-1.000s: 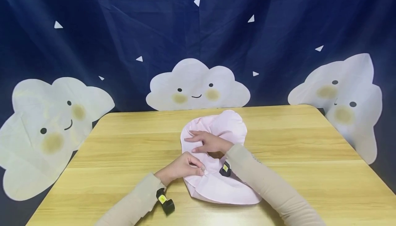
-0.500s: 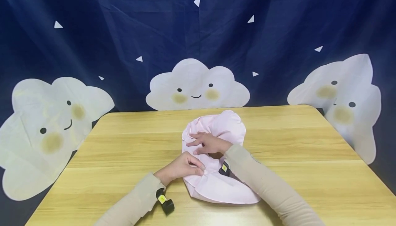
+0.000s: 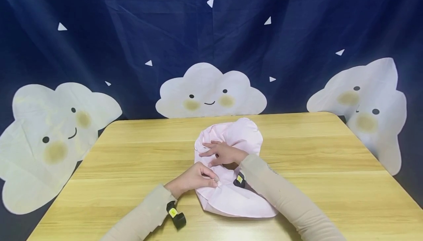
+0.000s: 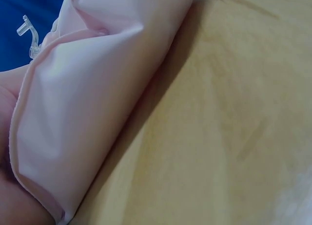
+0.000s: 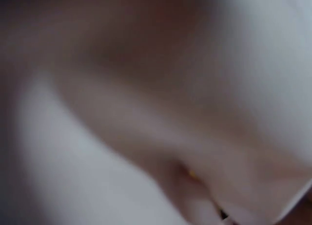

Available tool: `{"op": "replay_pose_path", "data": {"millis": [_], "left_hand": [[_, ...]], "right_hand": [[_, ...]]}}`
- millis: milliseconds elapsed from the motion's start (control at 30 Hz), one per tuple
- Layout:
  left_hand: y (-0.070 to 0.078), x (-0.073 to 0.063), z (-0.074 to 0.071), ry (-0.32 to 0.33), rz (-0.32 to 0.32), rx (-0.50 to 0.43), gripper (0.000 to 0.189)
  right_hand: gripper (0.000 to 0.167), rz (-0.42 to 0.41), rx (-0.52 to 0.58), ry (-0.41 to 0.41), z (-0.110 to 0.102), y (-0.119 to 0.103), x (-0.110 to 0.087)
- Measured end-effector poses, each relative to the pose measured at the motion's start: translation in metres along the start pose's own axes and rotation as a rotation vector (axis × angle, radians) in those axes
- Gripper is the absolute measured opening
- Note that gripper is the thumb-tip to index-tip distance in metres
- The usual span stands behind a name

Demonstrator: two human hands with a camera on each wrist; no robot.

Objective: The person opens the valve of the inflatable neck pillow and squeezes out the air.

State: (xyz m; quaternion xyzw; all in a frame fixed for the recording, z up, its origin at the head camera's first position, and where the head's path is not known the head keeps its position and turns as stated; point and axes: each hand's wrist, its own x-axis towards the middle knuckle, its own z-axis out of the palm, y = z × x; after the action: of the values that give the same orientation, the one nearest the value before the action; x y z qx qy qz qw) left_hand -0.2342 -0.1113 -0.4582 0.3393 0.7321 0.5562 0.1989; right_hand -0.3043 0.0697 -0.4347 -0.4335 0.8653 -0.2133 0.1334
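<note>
A pale pink inflatable neck pillow point(image 3: 246, 132), soft and creased, lies in a U shape on the wooden table. My left hand point(image 3: 193, 178) pinches it between thumb and forefinger at a small clear valve, mostly covered by the fingertips. That clear valve point(image 4: 34, 37), with its plug on a strap, stands out beyond the pillow's seam in the left wrist view. Over the pillow's left side, my right hand point(image 3: 224, 153) rests with fingers spread and fairly straight. Blur fills the right wrist view, where only pale cloth-like surfaces and skin show.
The light wooden table point(image 3: 138, 149) stretches out on both sides of the pillow. Behind it hangs a dark blue curtain point(image 3: 211, 32) with printed clouds. A black wrist camera point(image 3: 178, 219) hangs below the left sleeve, close to the tabletop.
The right hand has pressed slightly down and right, its thumb shifting a little. The pillow's far left edge has drawn in and wrinkled slightly. The left hand has stayed in place.
</note>
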Motion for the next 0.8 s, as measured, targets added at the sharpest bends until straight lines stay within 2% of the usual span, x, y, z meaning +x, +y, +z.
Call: {"op": "replay_pose_path", "data": {"millis": [233, 367, 500, 600, 800], "left_hand": [[0.002, -0.001, 0.0, 0.01, -0.018, 0.015, 0.017], [0.002, 0.0, 0.0, 0.007, -0.015, 0.007, 0.018], [0.002, 0.0, 0.0, 0.006, -0.031, 0.001, 0.017], [0.002, -0.001, -0.001, 0.008, -0.045, -0.005, 0.017], [0.002, -0.001, 0.0, 0.014, -0.032, -0.017, 0.018]], "right_hand": [[0.046, -0.016, 0.015, -0.033, -0.007, 0.0, -0.003], [0.047, -0.039, 0.096, -0.037, -0.019, -0.003, -0.014], [0.045, -0.029, 0.204, -0.023, -0.035, -0.01, -0.032], [0.044, 0.0, 0.242, -0.023, -0.044, -0.017, -0.049], [0.045, -0.058, 0.151, 0.022, -0.044, -0.023, -0.087]]}}
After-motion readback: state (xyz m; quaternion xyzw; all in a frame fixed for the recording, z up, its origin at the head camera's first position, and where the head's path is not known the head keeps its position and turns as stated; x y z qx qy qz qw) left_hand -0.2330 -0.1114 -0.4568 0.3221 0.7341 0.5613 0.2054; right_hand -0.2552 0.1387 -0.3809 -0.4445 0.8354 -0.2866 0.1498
